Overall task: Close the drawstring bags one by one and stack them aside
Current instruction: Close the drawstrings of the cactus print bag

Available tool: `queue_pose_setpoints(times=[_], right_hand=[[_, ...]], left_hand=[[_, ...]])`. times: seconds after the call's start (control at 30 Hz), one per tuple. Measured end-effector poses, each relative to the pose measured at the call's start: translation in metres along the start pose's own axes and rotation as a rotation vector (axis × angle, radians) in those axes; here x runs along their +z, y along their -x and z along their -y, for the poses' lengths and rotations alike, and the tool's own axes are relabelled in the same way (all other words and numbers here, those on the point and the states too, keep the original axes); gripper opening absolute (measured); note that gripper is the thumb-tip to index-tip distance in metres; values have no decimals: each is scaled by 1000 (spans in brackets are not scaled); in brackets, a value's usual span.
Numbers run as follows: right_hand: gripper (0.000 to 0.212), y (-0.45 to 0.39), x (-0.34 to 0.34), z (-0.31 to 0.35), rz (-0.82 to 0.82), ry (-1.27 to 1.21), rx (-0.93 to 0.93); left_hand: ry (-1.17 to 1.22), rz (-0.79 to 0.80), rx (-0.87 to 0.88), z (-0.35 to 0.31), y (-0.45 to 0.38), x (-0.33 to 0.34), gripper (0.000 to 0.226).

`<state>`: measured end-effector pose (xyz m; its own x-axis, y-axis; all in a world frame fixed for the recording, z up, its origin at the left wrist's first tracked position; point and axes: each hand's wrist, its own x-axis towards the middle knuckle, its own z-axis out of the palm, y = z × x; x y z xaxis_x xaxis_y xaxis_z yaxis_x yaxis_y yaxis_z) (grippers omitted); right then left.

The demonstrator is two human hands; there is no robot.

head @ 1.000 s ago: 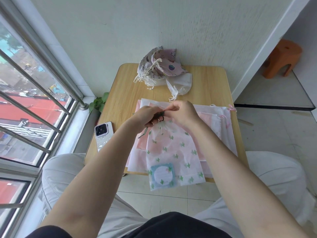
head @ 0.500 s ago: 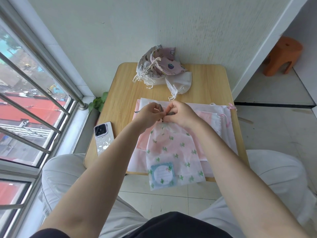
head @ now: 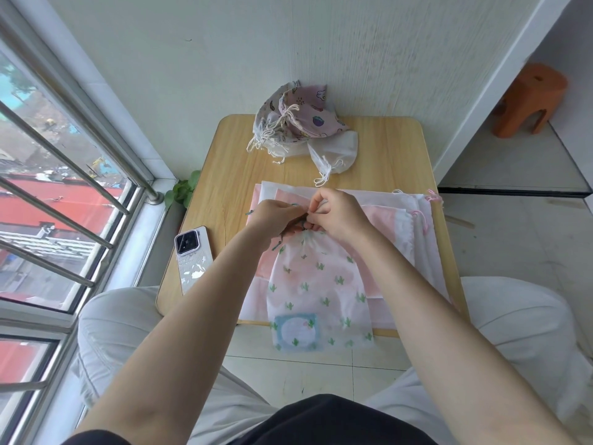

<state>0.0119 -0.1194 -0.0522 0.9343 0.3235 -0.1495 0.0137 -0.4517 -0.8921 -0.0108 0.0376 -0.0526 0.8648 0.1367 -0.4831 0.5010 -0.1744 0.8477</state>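
Observation:
A translucent bag with green cactus prints [head: 316, 287] lies on a pile of flat pink and white bags [head: 388, 226], its lower end hanging over the table's near edge. Its neck is gathered tight between my hands. My left hand [head: 272, 220] pinches the dark green drawstring at the neck, and a loose cord end hangs below it. My right hand [head: 337, 216] pinches the cord and the bunched neck from the right. A heap of closed printed and white bags [head: 301, 123] sits at the table's far edge.
A small wooden table [head: 388, 149] stands against a white wall. A phone [head: 192, 255] lies face down on its left side. To the left are a window with metal bars [head: 64, 175] and a small green plant [head: 184, 191]. An orange stool [head: 529, 97] stands on the floor at the far right.
Both hands stay at the bag's neck and work the drawstring with small movements. The neck has stayed bunched. The cord end under my left hand has shifted.

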Motion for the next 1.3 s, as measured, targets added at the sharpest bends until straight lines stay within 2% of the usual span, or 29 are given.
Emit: queue_pose_setpoints(times=[0.27,0.53,0.7,0.93,1.1,1.23,1.3], right_hand=[[24,0,-4,-1,-6,38,-23],[22,1,-6,-1,-7,2,-17],[20,-1,-3,-5,-54,28,3],[18,-2,0,-4,-72,92,27],[7,-1,-2,-3,-88,146,-3],[14,0,-6,-1,-49,286,-64],[16,0,-7,2,-8,405,-115]], left_hand=[[59,135,32,-3,4,-5,16],[118,97,21,-1,5,-2,13],[-51,97,12,-4,7,-5,24],[-334,-56,61,-7,4,6,12],[-534,-32,114,-9,5,13,32],[-579,-75,186,-12,7,15,22],[-589,-88,195,-10,6,14,23]])
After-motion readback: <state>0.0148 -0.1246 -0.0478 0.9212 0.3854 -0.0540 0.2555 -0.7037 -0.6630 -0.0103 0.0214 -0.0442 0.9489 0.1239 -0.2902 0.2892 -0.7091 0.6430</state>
